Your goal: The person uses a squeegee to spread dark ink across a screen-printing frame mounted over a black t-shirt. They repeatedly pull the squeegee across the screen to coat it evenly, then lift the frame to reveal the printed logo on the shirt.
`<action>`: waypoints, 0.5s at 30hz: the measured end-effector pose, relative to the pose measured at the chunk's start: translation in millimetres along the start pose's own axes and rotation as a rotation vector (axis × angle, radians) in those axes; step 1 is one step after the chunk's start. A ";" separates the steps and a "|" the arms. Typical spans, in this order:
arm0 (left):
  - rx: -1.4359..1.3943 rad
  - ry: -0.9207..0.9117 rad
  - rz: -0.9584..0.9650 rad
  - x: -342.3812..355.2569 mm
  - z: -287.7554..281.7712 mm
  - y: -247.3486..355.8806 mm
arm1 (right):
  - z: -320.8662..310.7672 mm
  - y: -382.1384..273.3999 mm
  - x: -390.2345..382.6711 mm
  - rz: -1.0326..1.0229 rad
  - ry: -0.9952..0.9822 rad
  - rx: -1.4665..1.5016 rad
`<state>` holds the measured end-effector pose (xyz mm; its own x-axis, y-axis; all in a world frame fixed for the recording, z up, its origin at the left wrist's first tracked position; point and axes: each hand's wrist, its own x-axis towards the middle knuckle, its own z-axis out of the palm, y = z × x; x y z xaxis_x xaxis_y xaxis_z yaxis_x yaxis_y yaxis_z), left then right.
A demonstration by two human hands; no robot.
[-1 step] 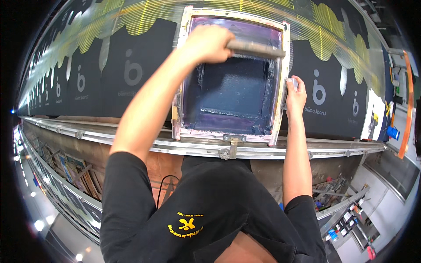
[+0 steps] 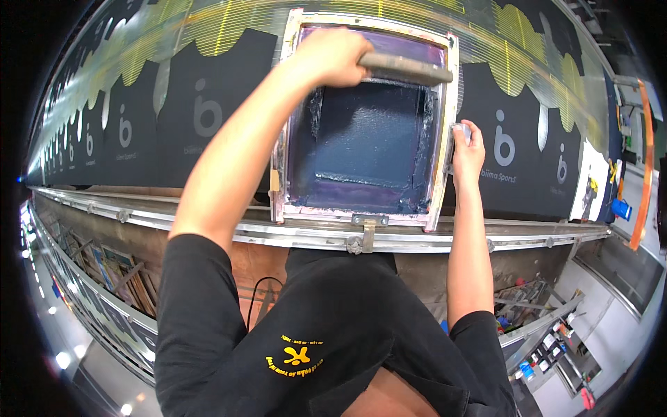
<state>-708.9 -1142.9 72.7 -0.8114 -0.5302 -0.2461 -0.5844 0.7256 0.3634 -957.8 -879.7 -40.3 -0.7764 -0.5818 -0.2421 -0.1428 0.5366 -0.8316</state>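
A screen printing frame [image 2: 451,97] with pale, ink-stained bars lies over the long table in front of me. Dark ink [image 2: 368,139] covers the middle of its mesh, with thicker ridges around a squarish area. My left hand [image 2: 332,57] is closed on one end of a squeegee [image 2: 410,67], which lies crosswise near the frame's far end; the hand hides that end. At the frame's right side, my right hand [image 2: 470,149] is closed on its edge, where a small pale piece shows between thumb and fingers. What lies under the frame is hidden.
Black cut fabric pieces [image 2: 240,83] with grey printed marks lie in a row on both sides. A metal rail [image 2: 299,240] runs along the near table edge, with a bracket [image 2: 369,233] joining the frame to it. White paper [image 2: 590,181] lies at the right end.
My left hand and the squeegee have shifted slightly toward the frame's far end. My right hand stays at the frame's right side.
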 end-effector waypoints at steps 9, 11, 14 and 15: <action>0.032 -0.033 0.006 83.1 14.9 -37.7 | 1.9 -29.5 49.6 -0.423 0.120 -0.279; 0.054 -0.025 -0.029 79.2 11.5 -39.7 | 31.7 -104.8 75.7 -0.785 0.105 -0.373; 0.052 0.011 -0.104 69.7 5.5 -33.6 | 69.4 -167.4 108.1 -0.838 -0.342 -0.540; 0.041 0.026 -0.134 67.4 4.9 -30.8 | 78.9 -173.2 112.6 -0.819 -0.407 -0.663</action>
<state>-745.7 -1198.8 40.5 -0.7258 -0.6344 -0.2660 -0.6878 0.6646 0.2918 -972.1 -1086.4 37.1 -0.0594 -0.9982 0.0085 -0.9086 0.0505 -0.4146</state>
